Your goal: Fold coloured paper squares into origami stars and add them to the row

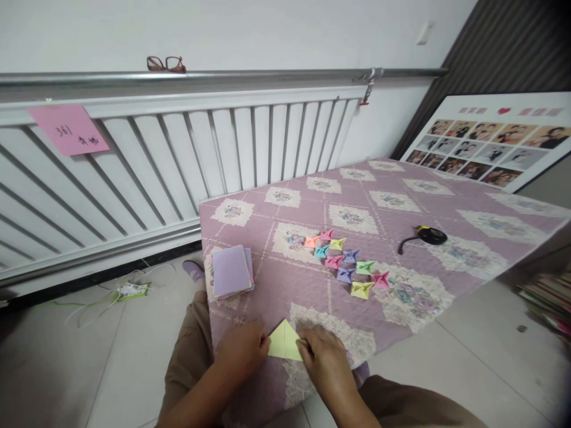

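Note:
A sheet of yellow paper (284,343), creased down the middle and folded to a triangular point at the top, lies near the front edge of the table. My left hand (244,345) pinches its left corner. On the opposite corner, my right hand (325,355) has its thumb and fingers closed. Beyond my left hand sits a stack of coloured paper (231,270), with a purple sheet on top. Several small folded paper shapes (345,274) in pink, yellow, blue, purple, green and orange stand in slanting rows past my right hand.
The table's purple floral cloth (307,205) reaches back to a white radiator (241,145). A black-and-yellow object with a strap (432,235) lies at the right. Glasses (166,63) rest on the pipe. A photo board (493,142) leans behind. A power strip (131,290) with cables is on the floor.

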Demonstrator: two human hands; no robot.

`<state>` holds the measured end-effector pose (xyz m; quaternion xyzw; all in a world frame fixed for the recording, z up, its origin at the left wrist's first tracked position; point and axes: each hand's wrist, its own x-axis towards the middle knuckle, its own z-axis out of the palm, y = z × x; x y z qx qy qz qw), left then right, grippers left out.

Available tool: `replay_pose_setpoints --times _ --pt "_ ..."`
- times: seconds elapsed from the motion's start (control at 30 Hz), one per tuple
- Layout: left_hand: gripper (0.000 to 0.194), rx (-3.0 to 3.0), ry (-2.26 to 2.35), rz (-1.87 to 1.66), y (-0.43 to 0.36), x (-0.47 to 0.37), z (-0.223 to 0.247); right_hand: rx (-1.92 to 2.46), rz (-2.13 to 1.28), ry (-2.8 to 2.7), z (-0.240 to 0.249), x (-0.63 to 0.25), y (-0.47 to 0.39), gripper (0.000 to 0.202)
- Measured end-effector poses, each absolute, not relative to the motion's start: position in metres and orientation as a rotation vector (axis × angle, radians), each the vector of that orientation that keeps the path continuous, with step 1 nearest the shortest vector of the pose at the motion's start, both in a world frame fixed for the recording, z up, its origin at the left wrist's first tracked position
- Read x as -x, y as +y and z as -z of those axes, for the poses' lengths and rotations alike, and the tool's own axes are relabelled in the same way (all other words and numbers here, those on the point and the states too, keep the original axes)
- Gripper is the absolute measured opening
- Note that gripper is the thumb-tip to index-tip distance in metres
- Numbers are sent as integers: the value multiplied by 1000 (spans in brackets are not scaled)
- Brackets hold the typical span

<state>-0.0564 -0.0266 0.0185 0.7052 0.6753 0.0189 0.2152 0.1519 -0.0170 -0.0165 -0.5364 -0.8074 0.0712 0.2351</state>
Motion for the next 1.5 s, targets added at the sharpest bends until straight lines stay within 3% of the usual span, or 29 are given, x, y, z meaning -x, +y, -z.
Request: replay_pose_setpoints --times 0.23,0.37,0.5,0.57,0.97,1.1,1.5 --pt "16 -2286 1630 -221 -28 57 -4 1276 -55 -2322 18 -149 -19 17" --pt "15 -2374 1447 -305 -33 59 6 1224 -303 -2353 9 -152 -21 17" --pt "34 -2325 1455 -352 -37 58 1 1244 -518 -2380 -4 -155 -20 36" --pt "30 -2331 1470 -318 -37 56 -2 1271 -516 -2395 -6 -155 -18 38" --pt "7 -2424 1521 -332 -36 53 4 1240 -502 -2416 -2 -154 -15 15" --pt "8 -2421 1513 -316 -33 53 3 1224 -487 -2404 -3 -155 -14 21" --pt "7 -2222 1561 -318 -19 49 -6 1387 -363 -2368 8 -144 -6 10"
